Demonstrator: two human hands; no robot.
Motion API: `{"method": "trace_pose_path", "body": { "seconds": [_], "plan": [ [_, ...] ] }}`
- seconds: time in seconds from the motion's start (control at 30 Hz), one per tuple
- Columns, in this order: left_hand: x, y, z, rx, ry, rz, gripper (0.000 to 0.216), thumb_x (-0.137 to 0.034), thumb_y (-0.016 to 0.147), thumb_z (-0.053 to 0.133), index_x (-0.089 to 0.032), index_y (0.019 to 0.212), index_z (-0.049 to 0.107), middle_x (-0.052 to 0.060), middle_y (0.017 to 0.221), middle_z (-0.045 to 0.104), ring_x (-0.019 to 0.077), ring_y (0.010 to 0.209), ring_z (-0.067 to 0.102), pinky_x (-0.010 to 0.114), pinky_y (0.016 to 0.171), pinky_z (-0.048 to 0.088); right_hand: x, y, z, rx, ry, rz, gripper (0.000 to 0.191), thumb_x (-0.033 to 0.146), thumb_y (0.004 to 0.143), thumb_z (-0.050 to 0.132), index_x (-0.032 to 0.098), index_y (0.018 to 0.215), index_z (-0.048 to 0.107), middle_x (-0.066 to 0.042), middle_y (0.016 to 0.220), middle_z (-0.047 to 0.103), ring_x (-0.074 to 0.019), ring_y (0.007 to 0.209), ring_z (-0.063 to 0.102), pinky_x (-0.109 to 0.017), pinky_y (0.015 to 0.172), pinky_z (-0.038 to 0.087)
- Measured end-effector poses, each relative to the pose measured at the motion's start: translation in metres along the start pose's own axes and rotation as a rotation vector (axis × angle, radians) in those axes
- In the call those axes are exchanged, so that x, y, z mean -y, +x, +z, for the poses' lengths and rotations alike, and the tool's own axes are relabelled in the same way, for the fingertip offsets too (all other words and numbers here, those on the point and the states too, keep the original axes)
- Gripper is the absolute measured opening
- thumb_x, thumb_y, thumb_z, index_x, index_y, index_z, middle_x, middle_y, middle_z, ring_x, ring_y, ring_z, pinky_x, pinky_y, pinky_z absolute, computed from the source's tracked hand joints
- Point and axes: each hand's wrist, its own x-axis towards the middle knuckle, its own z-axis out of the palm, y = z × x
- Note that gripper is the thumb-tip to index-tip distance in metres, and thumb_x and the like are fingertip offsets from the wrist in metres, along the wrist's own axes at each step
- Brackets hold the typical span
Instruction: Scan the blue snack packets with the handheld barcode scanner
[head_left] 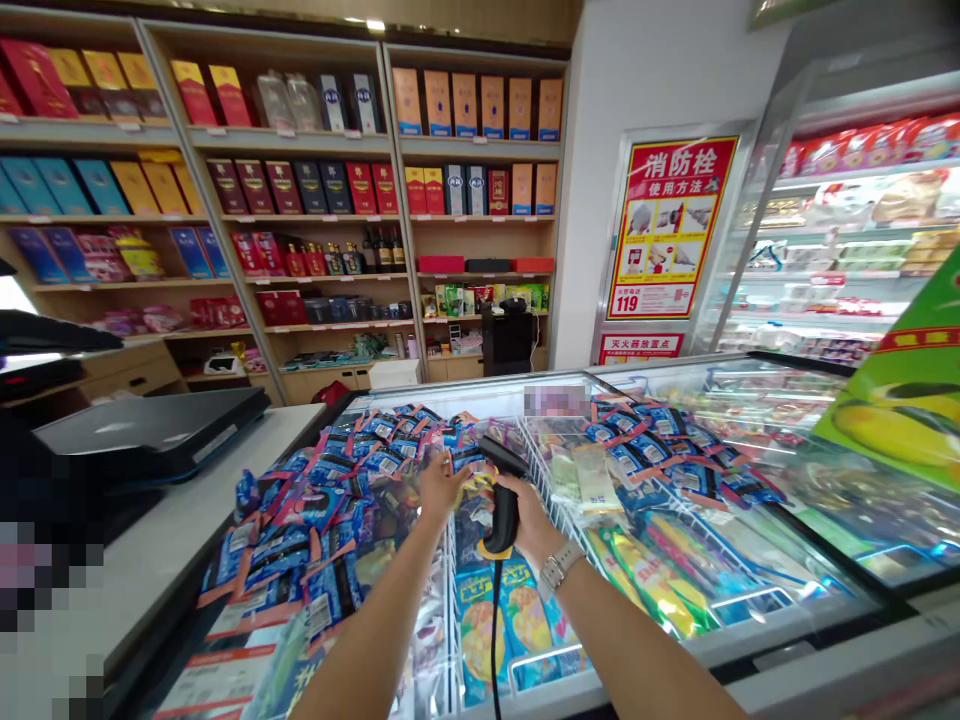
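Hands meet over the open freezer chest (750, 640): the right hand (529, 515) is wrapped tight around a black scanner (501, 490), cord hanging down; the left hand (442, 487), fingers loosely apart, touches a packet (476, 480) just ahead of the scanner's head. Blue packets (330, 510) fill the baskets. Shelves of boxes (300, 190) line the back wall, beside a white counter (187, 520).

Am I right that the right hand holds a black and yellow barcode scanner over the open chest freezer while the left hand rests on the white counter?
Not quite. In the head view the left hand is not on the white counter; it is over the chest freezer, touching a packet beside the scanner. The right hand does hold the black and yellow barcode scanner there.
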Motion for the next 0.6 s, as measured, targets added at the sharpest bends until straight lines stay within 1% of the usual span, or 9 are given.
{"method": "trace_pose_path", "body": {
  "seconds": [0.13,0.27,0.37,0.5,0.57,0.6],
  "plan": [
    [-0.006,-0.004,-0.002,0.073,-0.154,-0.074,0.052,-0.033,0.043,0.085,-0.015,0.086,0.062,-0.003,0.062,0.064,0.0182,0.063,0.065,0.034,0.07,0.055,0.004,-0.005,0.003,-0.001,0.056,0.005,0.029,0.023,0.062,0.069,0.013,0.089,0.068,-0.002,0.061,0.062,-0.01,0.048,0.053,-0.018,0.04,0.038],
    [-0.012,-0.004,-0.005,0.113,-0.221,-0.142,0.039,-0.038,0.049,0.082,-0.014,0.075,0.066,0.001,0.069,0.068,0.0193,0.074,0.066,0.036,0.079,0.054,0.006,-0.008,0.005,0.02,0.16,-0.046,0.02,0.02,0.062,0.07,0.016,0.081,0.067,-0.001,0.067,0.065,-0.0097,0.051,0.055,-0.018,0.04,0.04],
    [-0.013,-0.003,-0.006,0.124,-0.204,-0.159,0.03,-0.04,0.056,0.077,-0.014,0.069,0.066,0.002,0.071,0.069,0.0204,0.078,0.066,0.04,0.081,0.054,0.007,-0.005,0.002,0.054,0.182,-0.072,0.019,0.021,0.063,0.07,0.018,0.081,0.066,0.0,0.066,0.064,-0.0097,0.051,0.055,-0.018,0.041,0.041],
    [-0.011,-0.002,-0.008,0.136,-0.15,-0.178,0.024,-0.036,0.062,0.072,-0.014,0.061,0.063,0.002,0.065,0.065,0.0218,0.077,0.065,0.043,0.077,0.056,0.009,0.001,-0.003,0.058,0.103,-0.06,0.023,0.028,0.063,0.072,0.016,0.081,0.066,-0.002,0.06,0.063,-0.0094,0.047,0.053,-0.018,0.039,0.039],
    [-0.01,-0.002,-0.008,0.109,-0.168,-0.171,0.022,-0.034,0.063,0.071,-0.013,0.059,0.062,0.002,0.062,0.064,0.0209,0.074,0.064,0.043,0.076,0.057,0.013,0.002,-0.004,0.041,-0.003,-0.091,0.025,0.03,0.062,0.072,0.015,0.081,0.066,-0.002,0.058,0.063,-0.0092,0.042,0.051,-0.019,0.038,0.038],
    [-0.009,-0.002,-0.008,0.077,-0.19,-0.166,0.021,-0.032,0.062,0.071,-0.013,0.06,0.063,0.001,0.062,0.063,0.0198,0.073,0.064,0.042,0.076,0.057,0.016,0.001,-0.005,0.02,-0.077,-0.13,0.025,0.029,0.061,0.073,0.015,0.08,0.066,-0.002,0.057,0.063,-0.0093,0.04,0.05,-0.019,0.037,0.037]
  ]
}}
